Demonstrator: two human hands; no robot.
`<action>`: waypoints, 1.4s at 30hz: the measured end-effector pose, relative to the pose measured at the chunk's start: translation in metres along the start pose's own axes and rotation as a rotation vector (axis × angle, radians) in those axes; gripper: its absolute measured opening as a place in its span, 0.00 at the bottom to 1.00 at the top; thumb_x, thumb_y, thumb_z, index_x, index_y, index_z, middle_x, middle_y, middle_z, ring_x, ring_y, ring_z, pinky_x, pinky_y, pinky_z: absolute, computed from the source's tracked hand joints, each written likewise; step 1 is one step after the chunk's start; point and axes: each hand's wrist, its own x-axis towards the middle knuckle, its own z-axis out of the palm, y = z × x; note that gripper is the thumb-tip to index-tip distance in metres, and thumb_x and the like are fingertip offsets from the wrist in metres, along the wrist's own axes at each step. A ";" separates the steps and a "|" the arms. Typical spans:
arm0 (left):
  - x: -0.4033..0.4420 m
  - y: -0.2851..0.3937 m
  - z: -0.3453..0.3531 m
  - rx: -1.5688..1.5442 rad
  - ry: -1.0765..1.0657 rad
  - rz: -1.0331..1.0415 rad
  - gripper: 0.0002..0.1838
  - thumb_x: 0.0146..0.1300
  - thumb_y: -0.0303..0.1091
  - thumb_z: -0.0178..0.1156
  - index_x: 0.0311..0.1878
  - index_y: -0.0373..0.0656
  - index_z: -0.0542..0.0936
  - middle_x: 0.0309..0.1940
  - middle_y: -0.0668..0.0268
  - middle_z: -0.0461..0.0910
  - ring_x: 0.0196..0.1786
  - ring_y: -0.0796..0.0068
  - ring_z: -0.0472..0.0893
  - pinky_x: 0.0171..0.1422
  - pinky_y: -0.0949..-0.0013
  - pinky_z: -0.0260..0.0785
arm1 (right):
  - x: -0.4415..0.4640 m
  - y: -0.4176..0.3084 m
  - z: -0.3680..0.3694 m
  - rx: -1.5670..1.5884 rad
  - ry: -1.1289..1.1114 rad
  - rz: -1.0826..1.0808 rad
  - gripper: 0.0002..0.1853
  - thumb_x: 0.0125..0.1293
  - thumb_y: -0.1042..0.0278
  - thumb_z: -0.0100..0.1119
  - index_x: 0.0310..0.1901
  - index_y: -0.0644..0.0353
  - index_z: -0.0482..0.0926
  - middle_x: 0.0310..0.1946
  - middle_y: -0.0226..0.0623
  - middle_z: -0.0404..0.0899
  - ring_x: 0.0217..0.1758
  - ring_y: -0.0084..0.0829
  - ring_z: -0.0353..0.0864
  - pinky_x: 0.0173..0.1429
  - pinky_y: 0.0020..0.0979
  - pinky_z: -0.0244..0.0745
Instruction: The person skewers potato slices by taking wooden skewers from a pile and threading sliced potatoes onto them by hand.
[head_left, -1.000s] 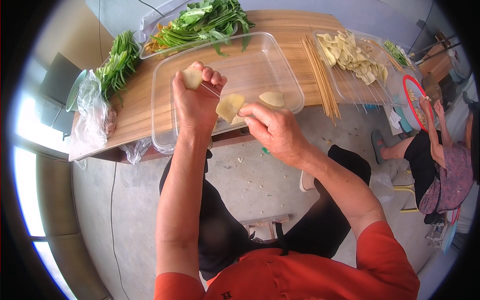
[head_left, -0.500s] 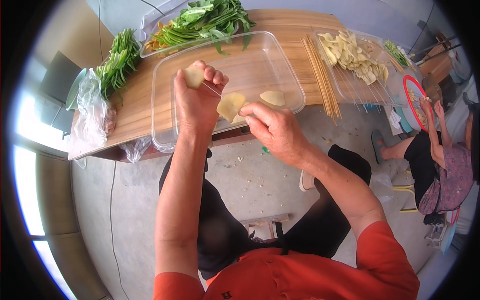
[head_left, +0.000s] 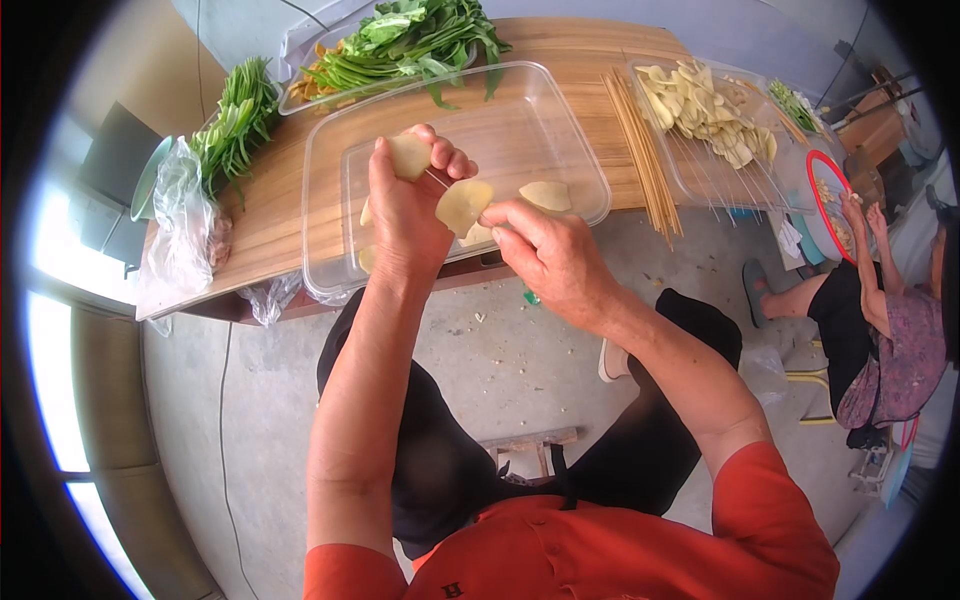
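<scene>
My left hand (head_left: 415, 205) is closed round a thin skewer, with a pale yellow slice (head_left: 409, 157) at its thumb and fingertips. A second slice (head_left: 464, 207) sits on the skewer between my hands. My right hand (head_left: 545, 250) is closed, its thumb and forefinger pinching beside that second slice; the skewer's end there is hidden. Both hands are over the near side of a clear plastic tray (head_left: 590, 165). Inside the tray lies a loose slice (head_left: 545, 196) at the right, and a few more show partly behind my hands.
Wooden sticks (head_left: 642, 155) lie right of the tray, beside a container of skewered slices (head_left: 705, 115). Leafy greens (head_left: 410, 45) lie behind; green stalks (head_left: 235, 125) and a plastic bag (head_left: 180, 225) are left. At far right a person (head_left: 900, 330) reaches into a red-rimmed basket (head_left: 822, 205).
My left hand has moved right, toward my right hand, bringing its slice closer to the second one. More loose slices now show to its left. My right hand has barely moved.
</scene>
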 end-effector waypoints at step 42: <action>0.004 0.003 -0.009 0.053 0.116 0.109 0.20 0.75 0.49 0.34 0.39 0.44 0.69 0.27 0.67 0.64 0.31 0.71 0.63 0.42 0.65 0.61 | -0.001 -0.002 0.010 0.284 -0.059 0.144 0.07 0.68 0.78 0.52 0.46 0.63 0.77 0.23 0.29 0.70 0.25 0.17 0.66 0.30 0.26 0.66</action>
